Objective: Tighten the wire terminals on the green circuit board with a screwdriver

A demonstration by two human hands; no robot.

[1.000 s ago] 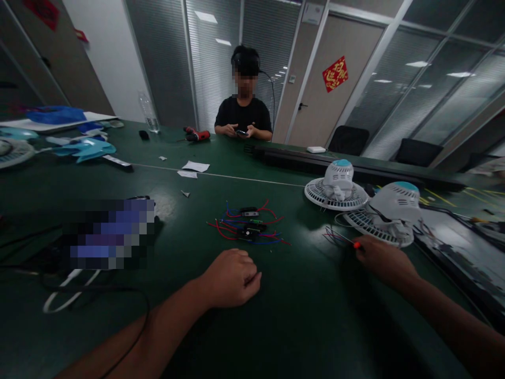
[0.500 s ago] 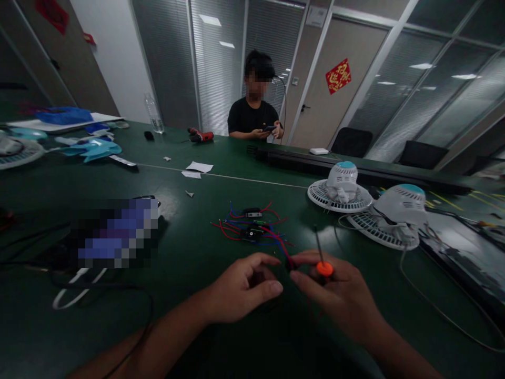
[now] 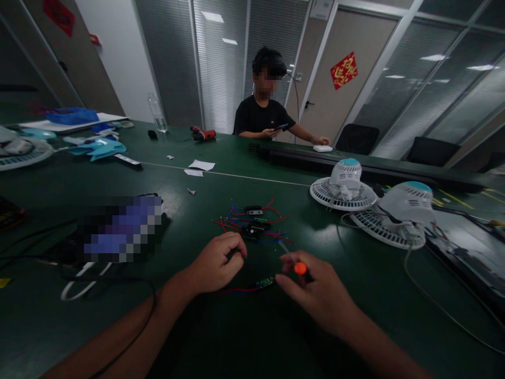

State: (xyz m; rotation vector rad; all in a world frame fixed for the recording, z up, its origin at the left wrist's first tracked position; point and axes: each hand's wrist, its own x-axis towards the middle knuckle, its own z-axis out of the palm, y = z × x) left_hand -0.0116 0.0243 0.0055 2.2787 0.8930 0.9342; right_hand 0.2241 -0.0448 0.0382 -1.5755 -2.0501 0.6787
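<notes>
A screwdriver (image 3: 300,268) with an orange handle sits in my right hand (image 3: 321,292), its shaft pointing up and left. Just left of that thumb, a small green circuit board (image 3: 265,282) lies low over the table, with red and blue wires (image 3: 240,290) running left. Whether the thumb touches the board, I cannot tell. My left hand (image 3: 216,266) is curled, thumb close to the index finger; anything between them is hidden. Beyond it lie several small black modules (image 3: 252,230) with red and blue wires.
Two white fan heads (image 3: 343,192) stand at the right, trailing a cable. A phone-like device (image 3: 122,229) with a white cable is at the left. Farther back are paper scraps (image 3: 202,165), a red power drill (image 3: 203,134), a bottle (image 3: 158,113) and a seated person (image 3: 262,116).
My left hand moved left and closed. My right hand shifted left, its screwdriver tilting left. The wires stretched away from me before; now they run left with the board visible. The person reached sideways.
</notes>
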